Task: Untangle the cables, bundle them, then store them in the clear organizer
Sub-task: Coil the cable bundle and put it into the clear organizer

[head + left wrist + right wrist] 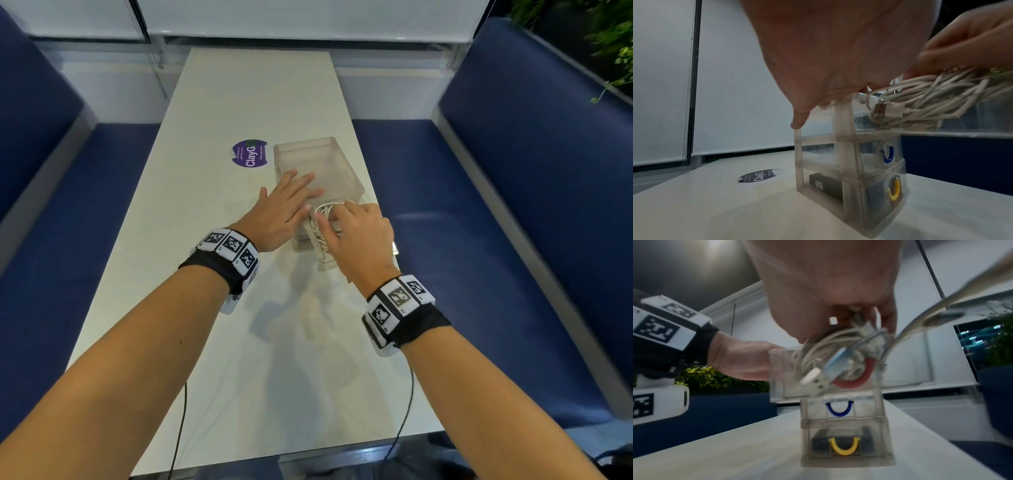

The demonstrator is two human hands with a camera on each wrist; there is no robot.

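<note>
A clear three-drawer organizer [318,157] stands on the white table [212,325]. Its top drawer [781,373], with a red handle [857,379], is pulled out toward me. My left hand [291,195] lies flat, fingers straight, on the organizer's top. My right hand [342,222] grips a coiled white cable bundle [322,222] from above, low in the open drawer [931,129]. The left wrist view shows the bundle [931,100] with a USB plug [888,110] sticking out. One loose plug end [395,248] hangs over the drawer's right side.
The middle drawer has a blue handle [839,408]. The bottom one has a yellow handle [843,447] and holds a black item [826,185]. A purple round sticker [249,153] lies left of the organizer. Blue benches [479,240] flank the table, and plants [613,41] stand at far right.
</note>
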